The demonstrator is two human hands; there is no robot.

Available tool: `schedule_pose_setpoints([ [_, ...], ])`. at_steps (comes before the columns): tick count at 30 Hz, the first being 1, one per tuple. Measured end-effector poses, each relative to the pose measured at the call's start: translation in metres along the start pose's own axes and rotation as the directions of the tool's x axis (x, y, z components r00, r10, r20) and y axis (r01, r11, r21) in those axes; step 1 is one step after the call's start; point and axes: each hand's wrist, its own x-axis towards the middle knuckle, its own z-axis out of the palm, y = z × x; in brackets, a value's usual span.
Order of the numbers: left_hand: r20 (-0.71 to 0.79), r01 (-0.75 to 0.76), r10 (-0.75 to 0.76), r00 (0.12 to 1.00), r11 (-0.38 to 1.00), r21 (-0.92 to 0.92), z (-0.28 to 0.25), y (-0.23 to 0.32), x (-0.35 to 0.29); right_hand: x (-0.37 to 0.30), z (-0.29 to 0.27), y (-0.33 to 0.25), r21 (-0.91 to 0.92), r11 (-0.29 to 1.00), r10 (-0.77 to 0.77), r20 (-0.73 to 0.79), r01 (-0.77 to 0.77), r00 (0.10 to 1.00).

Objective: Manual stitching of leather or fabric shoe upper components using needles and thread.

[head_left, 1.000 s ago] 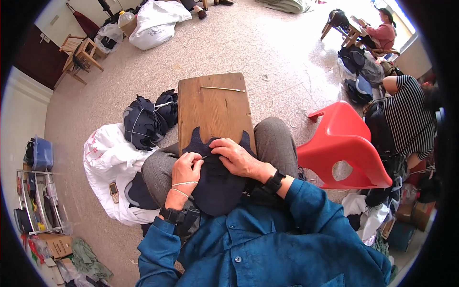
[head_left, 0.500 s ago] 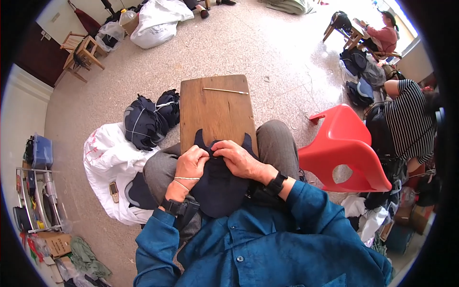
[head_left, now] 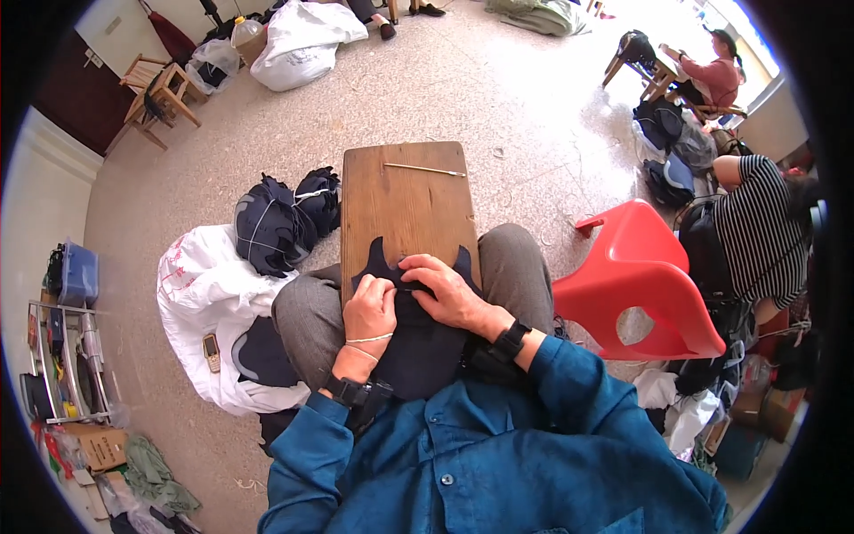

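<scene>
A dark navy piece of fabric with two pointed tips lies across my lap and over the near end of a wooden bench. My left hand pinches the fabric between thumb and fingers, left of its middle. Just to the right, my right hand bends over the same fabric, thumb and fingertips closed on its upper edge. The two hands are close together. Farther off on the bench lies a thin metal rod-like tool, touched by neither hand.
Tied bundles of dark pieces and a white sack with a phone on it lie at left. A red plastic chair stands at right, beside a person in a striped top. Another person sits farther back.
My left hand has shifted slightly right and its wrist has turned. The fabric's left tip shows more upright, while my right hand stays at nearly the same place on it.
</scene>
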Motion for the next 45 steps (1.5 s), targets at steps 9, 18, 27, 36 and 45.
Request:
schedule_pose_setpoints([
  [9, -0.031, 0.031, -0.032, 0.999, 0.999, -0.033, -0.008, 0.007, -0.013, 0.002, -0.017, -0.016, -0.16, 0.98, 0.104, -0.084, -0.117, 0.991],
  [18, -0.071, 0.062, -0.065, 0.995, 0.997, -0.043, -0.002, 0.008, -0.015, 0.008, -0.013, -0.021, -0.311, 0.945, 0.155, 0.151, -0.102, 0.976],
  [27, -0.037, 0.077, -0.077, 0.996, 0.997, 0.001, 0.007, 0.004, -0.012, 0.012, -0.005, -0.02, -0.384, 0.923, 0.084, 0.255, 0.022, 0.963],
  [36, 0.048, 0.103, -0.101, 0.994, 0.993, -0.049, -0.002, 0.002, -0.009, 0.016, -0.004, -0.029, -0.458, 0.889, 0.104, 0.265, 0.03, 0.959],
  [45, 0.136, 0.136, -0.12, 0.983, 0.983, -0.12, -0.011, 0.001, -0.01, -0.029, -0.072, -0.043, -0.259, 0.946, 0.213, 0.048, -0.194, 0.976],
])
